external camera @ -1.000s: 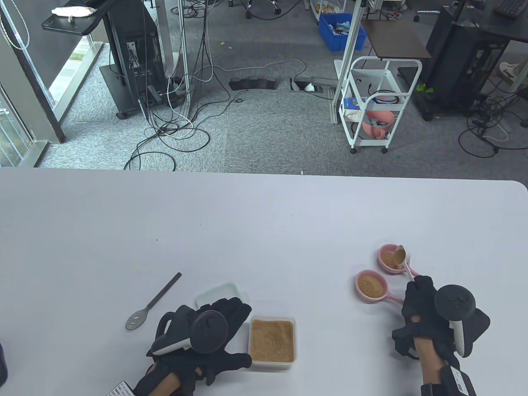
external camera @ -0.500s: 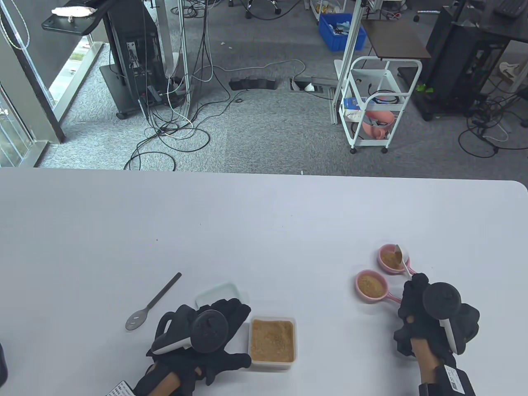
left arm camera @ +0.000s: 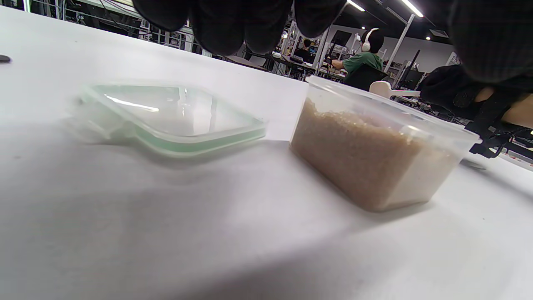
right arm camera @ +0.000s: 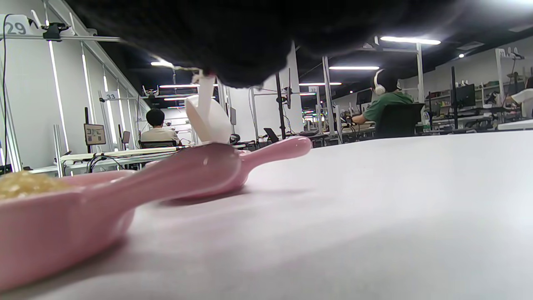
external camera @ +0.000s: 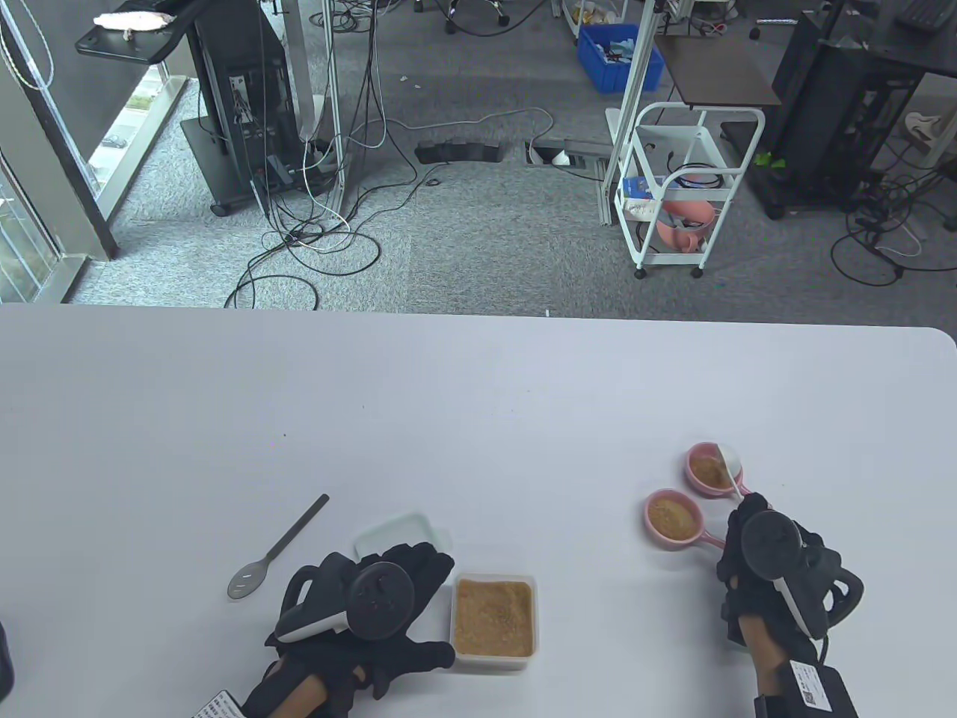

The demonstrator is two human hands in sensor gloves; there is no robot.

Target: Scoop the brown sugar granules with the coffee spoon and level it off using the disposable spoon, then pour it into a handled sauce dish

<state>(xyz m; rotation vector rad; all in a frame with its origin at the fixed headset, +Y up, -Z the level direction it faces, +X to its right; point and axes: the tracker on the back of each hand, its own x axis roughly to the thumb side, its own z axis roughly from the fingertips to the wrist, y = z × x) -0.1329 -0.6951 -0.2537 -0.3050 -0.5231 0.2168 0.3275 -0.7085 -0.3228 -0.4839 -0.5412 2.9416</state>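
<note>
Table view: right hand (external camera: pixel 762 557) pinches white spoon (external camera: pixel 729 467) tipped over far pink dish (external camera: pixel 699 471), sugar box (external camera: pixel 493 617) beside resting, loosely open left hand (external camera: pixel 374 598). Left wrist: empty fingertips (left arm camera: pixel 233 21). Right wrist: bowl steep; overshooting the rim could scatter granules on desk (right arm camera: pixel 374 208).

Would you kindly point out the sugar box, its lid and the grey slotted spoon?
sugar box (external camera: pixel 493 617): table view, on the brown sugar inside.
lid (left arm camera: pixel 175 121): left wrist view, on its clear top.
grey slotted spoon (external camera: pixel 247 580): table view, on its bowl.
</note>
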